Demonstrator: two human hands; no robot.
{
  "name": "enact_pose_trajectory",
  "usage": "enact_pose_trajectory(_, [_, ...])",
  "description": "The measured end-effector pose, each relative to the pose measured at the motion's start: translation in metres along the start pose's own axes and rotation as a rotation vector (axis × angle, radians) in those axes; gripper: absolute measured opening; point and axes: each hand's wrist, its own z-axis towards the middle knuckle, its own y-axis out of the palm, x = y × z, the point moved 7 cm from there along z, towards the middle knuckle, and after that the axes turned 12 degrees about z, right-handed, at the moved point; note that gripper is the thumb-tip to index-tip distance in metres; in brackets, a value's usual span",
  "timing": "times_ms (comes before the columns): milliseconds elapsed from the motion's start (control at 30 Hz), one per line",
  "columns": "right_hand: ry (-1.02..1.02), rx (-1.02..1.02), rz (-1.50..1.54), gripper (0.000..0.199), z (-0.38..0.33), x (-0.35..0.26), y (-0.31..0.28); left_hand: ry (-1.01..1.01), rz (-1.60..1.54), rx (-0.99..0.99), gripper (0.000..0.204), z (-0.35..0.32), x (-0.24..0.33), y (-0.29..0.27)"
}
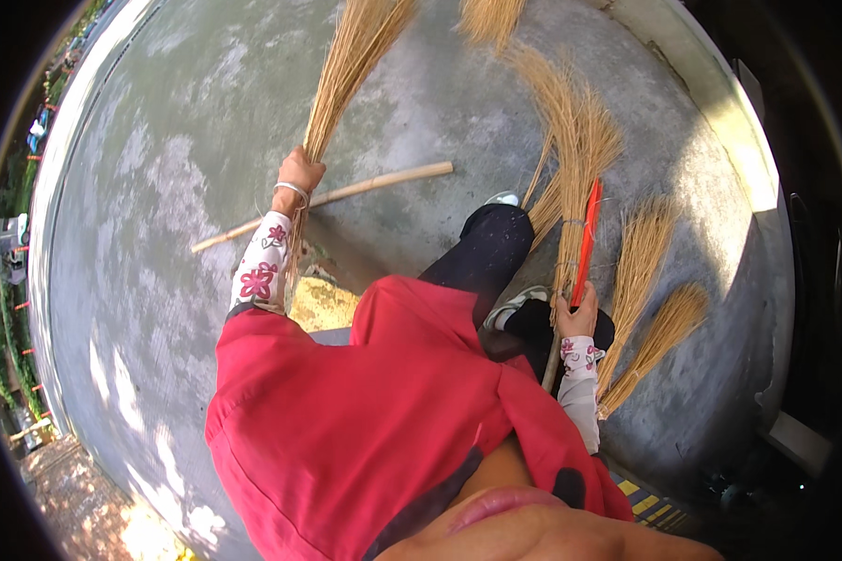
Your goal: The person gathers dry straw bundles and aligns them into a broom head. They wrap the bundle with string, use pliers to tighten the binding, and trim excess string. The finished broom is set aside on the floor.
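My left hand (299,171), out at the left, is closed around a long bundle of dry straw (351,75), which fans out toward the far edge. Its lower ends hang along my sleeve. My right hand (578,313) grips a long flat red-orange tool (587,229), whose kind I cannot make out. The same hand lies against the stem of a straw broom (575,150), bound partway up, with a stick handle showing below the hand. Whether the fingers also hold that stem is hard to see.
A pale wooden pole (384,180) lies on the concrete floor (187,122) near my left hand. Two straw bundles (641,252) (669,341) lie to the right, another straw bundle (491,19) at the far edge. Something yellow (323,306) sits beside my left forearm. A low wall (720,103) bounds the right.
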Motion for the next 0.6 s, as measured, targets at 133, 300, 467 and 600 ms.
enact_pose_trajectory(133, [0.068,-0.139,-0.031,0.072,-0.011,0.031,0.031,-0.098,0.324,-0.127,0.034,-0.036,-0.031,0.077])
enact_pose_trajectory(300, [0.175,-0.18,-0.083,0.079,-0.001,0.032,0.035,-0.057,0.438,-0.285,0.026,-0.06,-0.042,0.137])
enact_pose_trajectory(467, [0.091,-0.145,-0.072,0.083,-0.003,0.025,0.038,-0.112,0.405,-0.268,0.043,-0.065,-0.054,0.115])
enact_pose_trajectory(600, [0.177,-0.088,-0.072,0.074,0.002,0.031,0.036,-0.102,0.404,-0.379,0.081,-0.074,-0.036,0.098])
